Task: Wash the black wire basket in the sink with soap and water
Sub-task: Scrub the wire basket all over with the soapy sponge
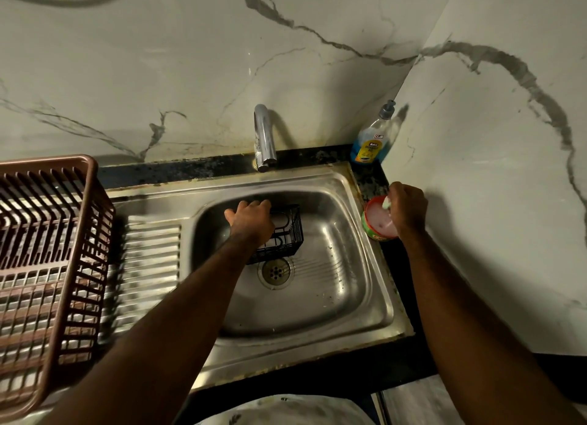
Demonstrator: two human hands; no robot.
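Currently my left hand (251,216) grips the black wire basket (286,234) at its left side, fingers curled over the far rim. The basket sits inside the sink (333,297) bowl, just behind the drain (275,272) and in front of the faucet (263,138). My right hand (409,208) pinches a small pale scrubber (387,203) at the far edge of the round soap tub (378,221), which holds pink soap and stands on the dark counter beside the sink's right rim. A blue dish-liquid bottle (371,138) stands in the corner behind the tub. A brown plastic rack (47,249) occupies the drainboard at left.
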